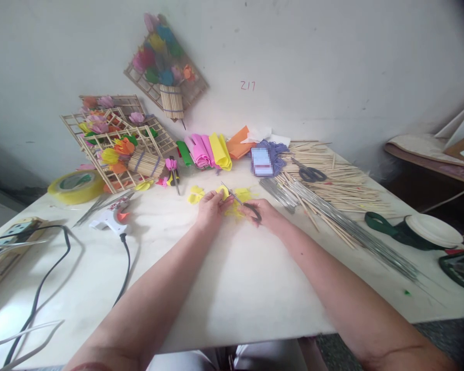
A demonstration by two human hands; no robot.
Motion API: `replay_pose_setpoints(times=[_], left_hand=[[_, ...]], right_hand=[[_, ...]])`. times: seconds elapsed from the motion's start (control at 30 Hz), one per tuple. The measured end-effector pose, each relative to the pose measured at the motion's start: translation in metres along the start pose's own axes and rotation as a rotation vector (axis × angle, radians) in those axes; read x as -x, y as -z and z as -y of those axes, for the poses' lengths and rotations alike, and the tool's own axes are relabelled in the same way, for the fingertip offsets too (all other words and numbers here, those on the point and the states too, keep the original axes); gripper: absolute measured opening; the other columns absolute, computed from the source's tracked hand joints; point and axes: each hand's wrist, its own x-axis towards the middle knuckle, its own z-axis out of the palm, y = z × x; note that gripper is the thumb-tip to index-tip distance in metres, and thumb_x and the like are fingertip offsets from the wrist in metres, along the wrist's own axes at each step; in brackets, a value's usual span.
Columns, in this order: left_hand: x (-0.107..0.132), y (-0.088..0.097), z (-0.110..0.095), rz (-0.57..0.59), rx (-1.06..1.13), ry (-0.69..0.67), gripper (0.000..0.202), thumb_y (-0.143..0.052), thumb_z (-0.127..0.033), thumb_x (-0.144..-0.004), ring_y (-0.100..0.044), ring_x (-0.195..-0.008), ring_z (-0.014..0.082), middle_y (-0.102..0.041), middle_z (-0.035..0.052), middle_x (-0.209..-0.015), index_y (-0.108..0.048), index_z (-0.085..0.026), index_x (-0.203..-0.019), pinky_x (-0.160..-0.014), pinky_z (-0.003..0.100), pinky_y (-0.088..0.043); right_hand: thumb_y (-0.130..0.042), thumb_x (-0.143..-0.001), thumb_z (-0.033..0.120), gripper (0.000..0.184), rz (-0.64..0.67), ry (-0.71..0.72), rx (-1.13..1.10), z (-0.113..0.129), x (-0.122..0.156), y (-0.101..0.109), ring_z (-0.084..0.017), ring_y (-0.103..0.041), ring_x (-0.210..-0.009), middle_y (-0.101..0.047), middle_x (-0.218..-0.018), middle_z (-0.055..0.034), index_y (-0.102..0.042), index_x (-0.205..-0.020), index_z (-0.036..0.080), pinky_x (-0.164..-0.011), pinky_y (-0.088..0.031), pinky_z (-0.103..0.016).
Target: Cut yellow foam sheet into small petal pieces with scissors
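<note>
My left hand (210, 206) pinches a piece of yellow foam sheet (237, 204) on the white table (224, 278). In my right hand (263, 214) is a pair of small scissors (239, 200), fingers through the black handles, blades pointing up-left into the yellow foam. Loose yellow cut-outs (195, 195) lie just left of my left hand. Both hands meet near the table's middle, far from its front edge.
A glue gun (110, 217) with black cord and a yellow tape roll (76, 186) lie left. Stick frames with foam flowers (116, 141) stand behind. Rolled coloured foam sheets (209, 150), black scissors (311, 174), bamboo sticks (344, 188) and metal wires (355, 232) fill the right.
</note>
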Motion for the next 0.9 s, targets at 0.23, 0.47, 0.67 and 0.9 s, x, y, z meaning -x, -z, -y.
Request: replay_pose_setpoints(times=[0.23,0.47,0.67,0.9], left_hand=[[0.001,-0.001,-0.003,-0.012,-0.024,-0.001,0.023,-0.07,-0.018,-0.068,-0.066,-0.066,0.0165,-0.055,-0.0021,-0.058,-0.047,-0.016,-0.068,-0.071,0.03,-0.054],[0.001,0.0,-0.003,0.022,-0.066,0.014,0.021,-0.069,-0.02,-0.07,-0.065,-0.062,0.015,-0.051,-0.0042,-0.051,-0.048,-0.017,-0.068,-0.066,0.027,-0.053],[0.002,0.0,-0.002,0.06,-0.11,0.023,0.021,-0.071,-0.022,-0.068,-0.065,-0.062,0.0153,-0.059,-0.0003,-0.059,-0.051,-0.015,-0.067,-0.064,0.027,-0.054],[0.003,-0.002,-0.002,0.08,-0.121,0.027,0.023,-0.072,-0.022,-0.066,-0.065,-0.061,0.0152,-0.062,0.0017,-0.063,-0.051,-0.014,-0.065,-0.062,0.028,-0.054]], right_hand=[[-0.067,-0.067,0.043,0.034,0.026,-0.006,0.003,0.004,0.003,0.001,-0.005,-0.033,-0.036,-0.038,-0.04,0.0084,-0.048,-0.058,0.017,-0.036,-0.026,-0.02],[-0.068,-0.066,0.046,0.034,0.039,-0.018,-0.051,-0.009,-0.003,0.005,-0.005,-0.035,-0.035,-0.044,-0.043,0.0075,-0.051,-0.064,0.017,-0.035,-0.026,-0.019],[-0.07,-0.066,0.045,0.035,0.031,-0.019,-0.071,-0.016,-0.008,0.008,-0.005,-0.038,-0.035,-0.046,-0.045,0.0067,-0.05,-0.062,0.017,-0.034,-0.025,-0.019],[-0.068,-0.068,0.043,0.032,0.038,-0.015,-0.069,-0.011,-0.005,0.008,-0.005,-0.038,-0.035,-0.045,-0.044,0.007,-0.052,-0.064,0.016,-0.034,-0.027,-0.019]])
